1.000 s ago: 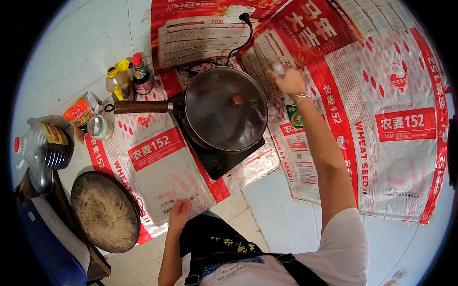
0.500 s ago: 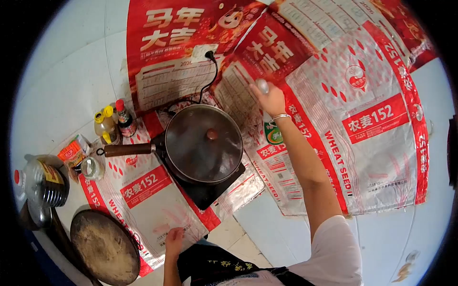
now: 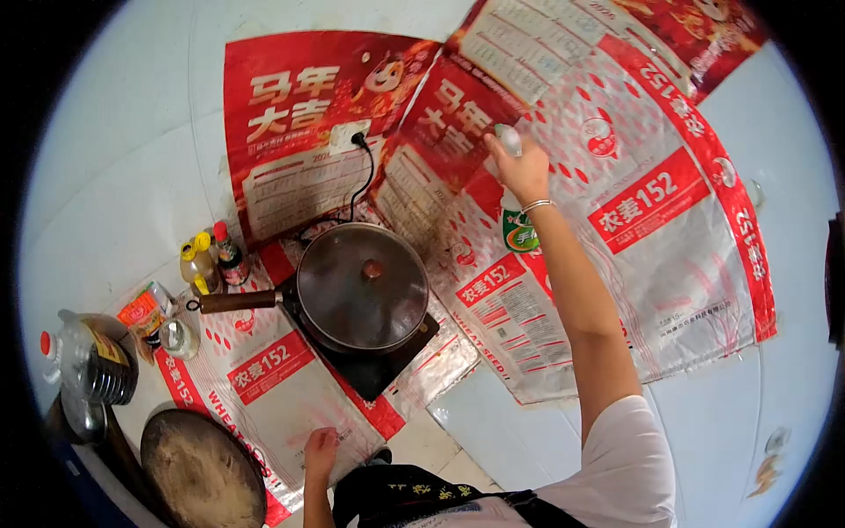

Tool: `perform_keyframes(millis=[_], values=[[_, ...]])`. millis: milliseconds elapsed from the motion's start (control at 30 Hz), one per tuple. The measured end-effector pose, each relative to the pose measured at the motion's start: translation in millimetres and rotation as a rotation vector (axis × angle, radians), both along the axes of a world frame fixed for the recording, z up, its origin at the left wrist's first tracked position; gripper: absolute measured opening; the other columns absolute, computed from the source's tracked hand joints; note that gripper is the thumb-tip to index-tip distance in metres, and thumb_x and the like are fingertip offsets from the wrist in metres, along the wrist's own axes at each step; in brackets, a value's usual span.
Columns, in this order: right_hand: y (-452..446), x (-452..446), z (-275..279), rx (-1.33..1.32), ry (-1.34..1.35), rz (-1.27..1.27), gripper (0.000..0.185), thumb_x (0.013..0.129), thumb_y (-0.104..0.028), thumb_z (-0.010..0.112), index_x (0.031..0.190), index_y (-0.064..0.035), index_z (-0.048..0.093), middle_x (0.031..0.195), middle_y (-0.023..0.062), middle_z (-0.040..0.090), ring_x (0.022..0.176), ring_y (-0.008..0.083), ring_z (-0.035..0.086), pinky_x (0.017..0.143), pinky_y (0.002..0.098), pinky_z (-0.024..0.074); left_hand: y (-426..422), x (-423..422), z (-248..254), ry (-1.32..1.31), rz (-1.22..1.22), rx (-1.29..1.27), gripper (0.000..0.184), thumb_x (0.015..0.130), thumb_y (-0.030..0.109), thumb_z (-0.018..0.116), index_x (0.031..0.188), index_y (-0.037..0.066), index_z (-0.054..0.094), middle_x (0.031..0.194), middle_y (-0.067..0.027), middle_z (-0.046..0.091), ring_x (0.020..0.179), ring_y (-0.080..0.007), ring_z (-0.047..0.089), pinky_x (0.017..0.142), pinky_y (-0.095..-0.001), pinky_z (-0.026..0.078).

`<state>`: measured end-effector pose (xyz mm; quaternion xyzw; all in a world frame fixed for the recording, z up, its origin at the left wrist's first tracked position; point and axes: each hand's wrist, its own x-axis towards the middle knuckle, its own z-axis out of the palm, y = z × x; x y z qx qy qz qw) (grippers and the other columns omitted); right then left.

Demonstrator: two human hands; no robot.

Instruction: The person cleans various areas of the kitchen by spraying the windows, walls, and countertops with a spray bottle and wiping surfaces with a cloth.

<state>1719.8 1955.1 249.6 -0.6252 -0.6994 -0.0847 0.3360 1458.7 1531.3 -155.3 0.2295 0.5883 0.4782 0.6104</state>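
Observation:
My right hand [image 3: 521, 172] is raised in front of the papered wall, wrapped round a spray bottle. The spray bottle [image 3: 518, 231] has a green label showing below my wrist, and its whitish nozzle [image 3: 508, 139] points up and left toward the red calendar [image 3: 458, 110]. My left hand [image 3: 320, 451] hangs low by the counter's front edge, fingers loosely bent, with nothing visible in it. Ahead of it, a lidded pan [image 3: 363, 304] with a dark wooden handle [image 3: 238, 301] sits on a black cooktop [image 3: 374, 374].
Left of the pan stand a yellow-capped bottle [image 3: 201, 268], a red-capped sauce bottle [image 3: 231, 257], a glass jar [image 3: 179, 339] and a large oil jug [image 3: 97, 361]. A round floury board [image 3: 202, 475] lies at lower left. A black cord [image 3: 365, 180] runs from the wall socket behind the pan.
My right hand has shifted rightward along the wall with the spray bottle, and more of its green label shows. The camera view has tilted a little; my left hand stays low by the counter.

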Motion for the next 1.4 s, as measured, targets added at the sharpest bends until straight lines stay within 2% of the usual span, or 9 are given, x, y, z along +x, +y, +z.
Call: perform_keyframes(millis=[233, 300, 333, 433, 600, 967, 1233, 1300, 1400], values=[[-44.5, 34.1, 66.1, 0.280, 0.101, 0.000, 0.053, 0.078, -0.052, 0.069, 0.090, -0.0005, 0.067, 0.079, 0.0219, 0.067, 0.076, 0.0401, 0.065, 0.069, 0.0456, 0.0506, 8.4, -0.5, 4.6, 0.003, -0.049, 0.031, 0.016, 0.093, 0.011, 0.056, 0.101, -0.001, 0.062, 0.087, -0.0061, 0.064, 0.077, -0.0122, 0.059, 0.070, -0.0258, 0.048], [-61.9, 52.2, 89.0, 0.393, -0.068, -0.038, 0.046, 0.083, -0.047, 0.069, 0.091, -0.0012, 0.068, 0.060, 0.0065, 0.063, 0.048, 0.0150, 0.061, 0.048, 0.0303, 0.0480, 9.2, 2.3, 5.4, 0.021, -0.082, 0.075, 0.016, 0.093, 0.011, 0.056, 0.101, -0.001, 0.062, 0.087, -0.0065, 0.064, 0.077, -0.0124, 0.059, 0.071, -0.0259, 0.049], [-72.3, 60.2, 99.0, 0.340, 0.098, 0.018, 0.043, 0.083, -0.043, 0.071, 0.091, -0.0008, 0.069, 0.060, 0.0043, 0.061, 0.048, 0.0114, 0.059, 0.047, 0.0276, 0.0462, 10.2, 6.0, 6.8, 0.006, -0.084, 0.073, 0.016, 0.093, 0.012, 0.056, 0.102, 0.000, 0.062, 0.088, -0.0068, 0.065, 0.077, -0.0128, 0.060, 0.070, -0.0259, 0.049], [-123.8, 78.0, 126.5, 0.168, 0.297, -0.047, 0.042, 0.080, -0.045, 0.070, 0.081, -0.0031, 0.070, 0.063, 0.0138, 0.065, 0.059, 0.0252, 0.066, 0.060, 0.0376, 0.0508, 11.5, 15.1, 7.9, 0.025, -0.157, 0.107, 0.021, 0.094, 0.018, 0.057, 0.104, 0.001, 0.062, 0.091, -0.0068, 0.065, 0.076, -0.0136, 0.060, 0.069, -0.0258, 0.048], [-206.0, 129.2, 142.3, 0.279, 0.271, -0.145, 0.045, 0.081, -0.042, 0.072, 0.101, -0.0019, 0.068, 0.065, 0.0103, 0.065, 0.046, 0.0159, 0.059, 0.048, 0.0304, 0.0463, 15.5, 30.1, 18.0, 0.026, -0.333, 0.101, 0.023, 0.095, 0.023, 0.056, 0.105, 0.003, 0.061, 0.096, -0.0077, 0.067, 0.079, -0.0151, 0.063, 0.069, -0.0261, 0.048], [-394.0, 232.5, 99.0, 0.435, 0.401, -0.421, 0.039, 0.084, -0.034, 0.072, 0.098, 0.0014, 0.066, 0.065, 0.0065, 0.063, 0.047, 0.0123, 0.058, 0.044, 0.0270, 0.0438, 46.9, 65.8, 39.2, 0.053, -0.538, 0.132, 0.021, 0.096, 0.020, 0.054, 0.107, 0.004, 0.061, 0.095, -0.0049, 0.067, 0.079, -0.0138, 0.063, 0.068, -0.0247, 0.048], [-372.5, 191.0, 113.8, 0.184, 0.148, -0.364, 0.033, 0.084, -0.027, 0.072, 0.100, 0.0016, 0.064, 0.069, 0.0059, 0.064, 0.048, 0.0097, 0.053, 0.044, 0.0250, 0.0427, 50.6, 63.5, 34.5, 0.038, -0.536, 0.125, 0.014, 0.093, 0.014, 0.059, 0.101, 0.003, 0.062, 0.087, -0.0029, 0.065, 0.073, -0.0099, 0.059, 0.065, -0.0238, 0.046], [-348.7, 165.3, 129.7, 0.170, 0.265, -0.242, 0.035, 0.084, -0.030, 0.071, 0.096, 0.0022, 0.062, 0.067, 0.0142, 0.065, 0.045, 0.0197, 0.060, 0.047, 0.0317, 0.0463, 48.6, 62.1, 37.5, -0.010, -0.468, 0.171, 0.015, 0.093, 0.014, 0.059, 0.101, 0.001, 0.062, 0.087, -0.0049, 0.066, 0.074, -0.0112, 0.060, 0.066, -0.0247, 0.048], [-291.4, 150.4, 160.0, 0.228, 0.006, -0.204, 0.049, 0.082, -0.043, 0.070, 0.099, 0.0027, 0.065, 0.072, 0.0206, 0.066, 0.058, 0.0272, 0.065, 0.058, 0.0376, 0.0509, 45.4, 52.3, 52.8, 0.035, -0.449, 0.090, 0.016, 0.093, 0.014, 0.059, 0.101, 0.000, 0.062, 0.088, -0.0069, 0.066, 0.075, -0.0128, 0.061, 0.067, -0.0266, 0.049]])
